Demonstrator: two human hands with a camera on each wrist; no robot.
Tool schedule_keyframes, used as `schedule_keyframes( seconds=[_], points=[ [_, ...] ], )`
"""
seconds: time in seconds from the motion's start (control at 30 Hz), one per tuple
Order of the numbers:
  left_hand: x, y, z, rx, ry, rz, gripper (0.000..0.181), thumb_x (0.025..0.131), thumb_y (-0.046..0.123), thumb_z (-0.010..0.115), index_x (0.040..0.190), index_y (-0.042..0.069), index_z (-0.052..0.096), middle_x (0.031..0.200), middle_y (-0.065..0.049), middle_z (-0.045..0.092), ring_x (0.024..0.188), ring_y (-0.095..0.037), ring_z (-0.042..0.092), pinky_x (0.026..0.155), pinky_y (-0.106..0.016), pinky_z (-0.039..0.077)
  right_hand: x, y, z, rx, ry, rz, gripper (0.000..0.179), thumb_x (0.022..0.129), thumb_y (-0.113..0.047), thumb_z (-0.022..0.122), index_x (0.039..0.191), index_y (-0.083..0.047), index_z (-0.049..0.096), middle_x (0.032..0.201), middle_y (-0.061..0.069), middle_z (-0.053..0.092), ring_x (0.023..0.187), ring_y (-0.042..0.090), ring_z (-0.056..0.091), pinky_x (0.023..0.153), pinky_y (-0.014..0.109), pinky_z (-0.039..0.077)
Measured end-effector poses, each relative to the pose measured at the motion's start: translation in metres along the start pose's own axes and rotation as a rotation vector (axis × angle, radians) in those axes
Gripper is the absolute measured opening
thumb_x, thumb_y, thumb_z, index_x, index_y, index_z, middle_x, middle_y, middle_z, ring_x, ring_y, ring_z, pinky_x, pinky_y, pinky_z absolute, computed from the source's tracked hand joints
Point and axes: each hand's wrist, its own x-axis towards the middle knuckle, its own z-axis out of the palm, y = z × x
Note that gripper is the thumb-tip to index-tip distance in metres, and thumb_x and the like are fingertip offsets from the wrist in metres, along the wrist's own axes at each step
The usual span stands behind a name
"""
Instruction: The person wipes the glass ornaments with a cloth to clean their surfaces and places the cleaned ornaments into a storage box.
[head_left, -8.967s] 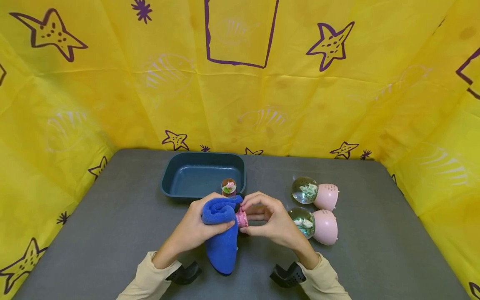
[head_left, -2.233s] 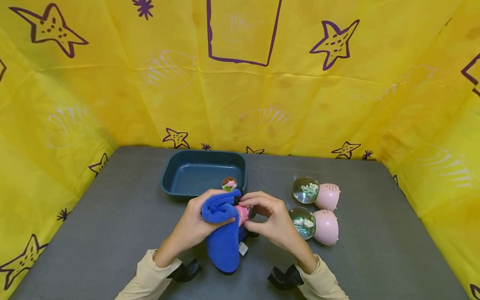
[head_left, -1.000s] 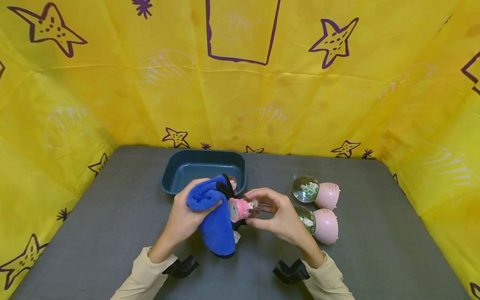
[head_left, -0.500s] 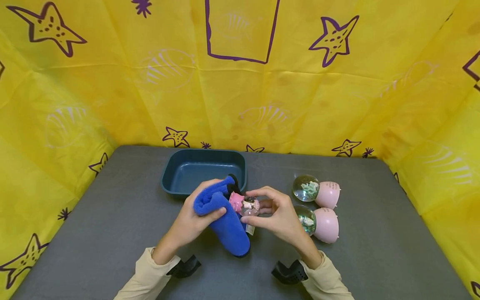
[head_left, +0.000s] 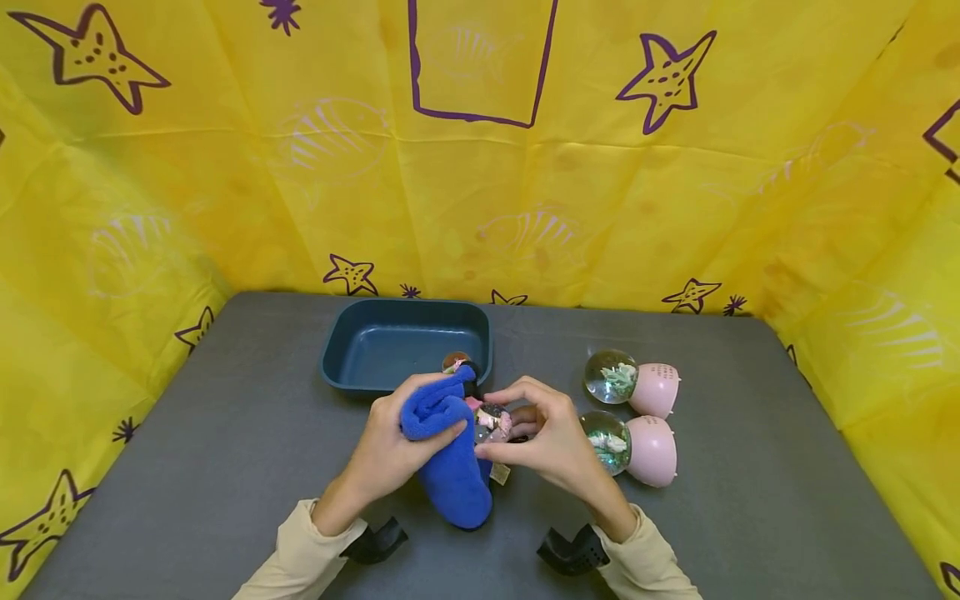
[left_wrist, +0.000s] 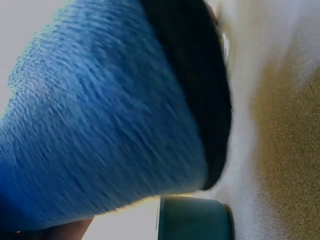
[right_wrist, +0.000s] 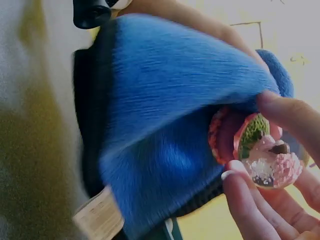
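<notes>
My left hand (head_left: 397,433) grips a folded blue cloth (head_left: 453,487) with a black edge; the cloth fills most of the left wrist view. My right hand (head_left: 551,425) pinches a small snow globe (head_left: 495,423) by its clear dome, between thumb and fingers. In the right wrist view the snow globe (right_wrist: 267,155) shows a pink base and a pink figure on green inside the dome. Its base sits against the fold of the cloth (right_wrist: 165,95), which partly hides it. A pale label (right_wrist: 100,215) hangs off the cloth.
Behind the hands stands a dark teal tray (head_left: 408,303), with another small snow globe (head_left: 454,361) at its near right corner, partly hidden by the cloth. To the right, two larger snow globes (head_left: 652,390) with pink bases lie on their sides on the grey table (head_left: 225,467). Yellow fabric surrounds the table.
The small snow globe has turned in my right hand: its base underside showed a second ago, and now the dome faces up with the base at the cloth. The cloth shifted slightly right.
</notes>
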Motion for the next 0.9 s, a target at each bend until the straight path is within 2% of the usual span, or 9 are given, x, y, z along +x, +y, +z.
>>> schedule_keyframes(
  seconds=[0.1,0.17,0.23,0.37,0.47,0.53,0.63,0.73,0.9],
  points=[
    [0.0000,0.0012,-0.0034,-0.045,0.021,-0.064,0.044,0.082,0.001,0.077,0.122,0.005,0.061,0.114,-0.013,0.071,0.097,-0.019,0.069,0.086,-0.032,0.057,0.0005,-0.0006,-0.0006,0.007,-0.002,0.004,0.047,0.070,-0.002,0.088,0.112,-0.004,0.068,0.104,0.016,0.065,0.071,0.014,0.072,0.066,0.033,0.061],
    [0.0003,0.0020,-0.0061,-0.083,0.016,-0.108,0.044,0.083,0.001,0.075,0.124,0.006,0.060,0.117,-0.013,0.069,0.100,-0.021,0.067,0.088,-0.035,0.056,0.0009,-0.0004,-0.0019,0.032,-0.015,0.002,0.048,0.071,0.001,0.087,0.114,-0.003,0.067,0.108,0.017,0.064,0.070,0.014,0.072,0.066,0.034,0.061],
    [0.0007,0.0023,-0.0085,-0.109,-0.024,-0.137,0.048,0.084,0.004,0.075,0.129,0.007,0.056,0.123,-0.013,0.066,0.105,-0.025,0.065,0.091,-0.041,0.056,0.0008,0.0001,-0.0035,0.057,-0.030,-0.005,0.050,0.071,0.004,0.085,0.117,-0.001,0.065,0.111,0.018,0.062,0.070,0.016,0.073,0.066,0.035,0.061],
    [0.0011,0.0020,-0.0107,-0.164,-0.148,-0.162,0.061,0.085,0.009,0.077,0.138,0.013,0.048,0.134,-0.012,0.059,0.115,-0.030,0.061,0.095,-0.049,0.052,0.0003,0.0026,-0.0053,0.072,-0.071,-0.054,0.050,0.072,0.006,0.084,0.117,0.000,0.063,0.114,0.020,0.060,0.077,0.020,0.073,0.069,0.036,0.061],
    [0.0013,0.0014,-0.0106,-0.188,-0.214,-0.158,0.067,0.083,0.011,0.079,0.141,0.018,0.046,0.138,-0.009,0.057,0.118,-0.027,0.059,0.097,-0.044,0.052,0.0000,0.0044,-0.0052,0.049,-0.101,-0.100,0.048,0.072,0.005,0.084,0.115,-0.001,0.063,0.114,0.020,0.060,0.086,0.018,0.071,0.072,0.037,0.061],
    [0.0014,0.0016,-0.0102,-0.195,-0.226,-0.147,0.067,0.081,0.010,0.081,0.139,0.019,0.048,0.136,-0.007,0.058,0.116,-0.024,0.061,0.095,-0.038,0.053,-0.0003,0.0048,-0.0050,0.035,-0.114,-0.120,0.047,0.072,0.004,0.084,0.113,-0.002,0.063,0.114,0.020,0.062,0.092,0.014,0.070,0.074,0.036,0.061],
    [0.0015,0.0023,-0.0093,-0.182,-0.205,-0.125,0.059,0.080,0.009,0.082,0.131,0.017,0.055,0.126,-0.006,0.065,0.107,-0.018,0.065,0.091,-0.033,0.055,-0.0002,0.0037,-0.0043,0.011,-0.125,-0.143,0.045,0.072,0.006,0.084,0.111,-0.002,0.063,0.115,0.020,0.063,0.100,0.010,0.068,0.077,0.035,0.061],
    [0.0017,0.0028,-0.0082,-0.138,-0.130,-0.111,0.046,0.079,0.007,0.082,0.119,0.015,0.062,0.113,-0.004,0.071,0.098,-0.013,0.068,0.087,-0.031,0.056,0.0004,0.0024,-0.0026,-0.023,-0.130,-0.178,0.042,0.072,0.008,0.083,0.109,-0.002,0.064,0.114,0.020,0.065,0.102,0.011,0.068,0.077,0.034,0.061],
    [0.0033,0.0027,-0.0096,-0.111,-0.041,-0.147,0.035,0.081,0.006,0.080,0.112,0.012,0.064,0.106,-0.005,0.070,0.094,-0.012,0.065,0.085,-0.031,0.054,0.0009,0.0024,0.0011,-0.081,-0.136,-0.243,0.038,0.074,0.009,0.081,0.107,-0.003,0.066,0.112,0.018,0.066,0.101,0.014,0.068,0.076,0.033,0.061]
  ],
)
